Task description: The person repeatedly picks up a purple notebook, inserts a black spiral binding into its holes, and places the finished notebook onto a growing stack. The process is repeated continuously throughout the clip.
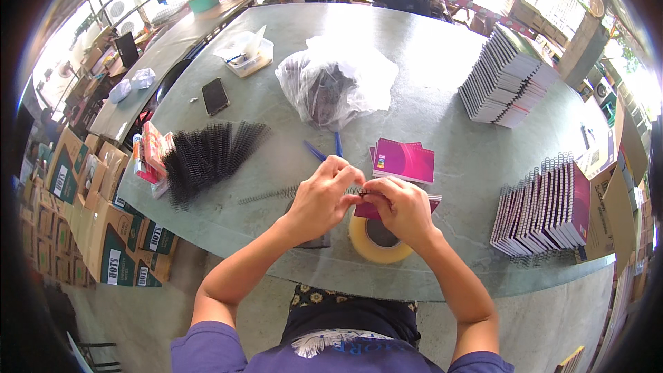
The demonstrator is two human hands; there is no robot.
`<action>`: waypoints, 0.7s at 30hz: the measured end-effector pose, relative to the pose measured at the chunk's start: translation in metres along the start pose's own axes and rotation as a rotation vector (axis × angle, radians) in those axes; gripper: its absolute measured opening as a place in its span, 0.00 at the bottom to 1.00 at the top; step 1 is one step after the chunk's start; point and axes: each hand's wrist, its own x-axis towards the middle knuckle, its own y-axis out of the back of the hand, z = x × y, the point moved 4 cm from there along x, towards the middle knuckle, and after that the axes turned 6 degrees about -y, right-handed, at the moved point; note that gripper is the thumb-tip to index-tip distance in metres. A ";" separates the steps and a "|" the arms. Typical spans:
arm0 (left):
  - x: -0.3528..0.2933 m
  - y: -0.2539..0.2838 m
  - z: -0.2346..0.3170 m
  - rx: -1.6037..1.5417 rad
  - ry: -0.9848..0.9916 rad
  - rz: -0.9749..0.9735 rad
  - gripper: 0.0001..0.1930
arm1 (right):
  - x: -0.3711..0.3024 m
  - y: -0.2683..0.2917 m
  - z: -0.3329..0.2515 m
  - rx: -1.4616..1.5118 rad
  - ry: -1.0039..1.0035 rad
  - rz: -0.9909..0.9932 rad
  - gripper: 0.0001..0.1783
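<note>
My left hand [319, 195] and my right hand [402, 210] meet over the near middle of the table, fingertips pinched together. Between them is the end of a dark spiral binding coil [266, 195], whose length stretches out to the left beneath my left hand. A purple notebook [366, 211] lies under my right hand, mostly covered by it, above a wide roll of clear tape [378, 255]. Just beyond my fingers sit small purple notebooks [404, 161], loosely stacked. Blue-handled pliers [324, 150] lie beyond my left hand, their jaws out of sight.
Black coils [207, 159] are heaped at left, near a phone [215, 96] and a plastic tub [243, 55]. A clear bag [335, 83] sits farther back. Coil-bound notebooks [542, 211] and a tall notebook stack [507, 76] occupy the right, beside an open carton [615, 200].
</note>
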 end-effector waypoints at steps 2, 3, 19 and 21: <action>-0.002 -0.006 -0.017 -0.155 0.225 -0.259 0.11 | 0.000 0.002 -0.004 0.017 0.048 0.122 0.06; -0.008 -0.008 -0.027 -0.233 0.338 -0.387 0.11 | 0.001 0.002 -0.003 0.049 -0.004 0.075 0.07; -0.102 -0.001 -0.061 0.194 0.284 -0.106 0.29 | -0.046 -0.002 0.088 0.951 -0.504 0.024 0.09; -0.094 0.005 -0.037 0.153 0.292 -0.152 0.34 | -0.047 -0.002 0.088 0.934 -0.484 0.044 0.10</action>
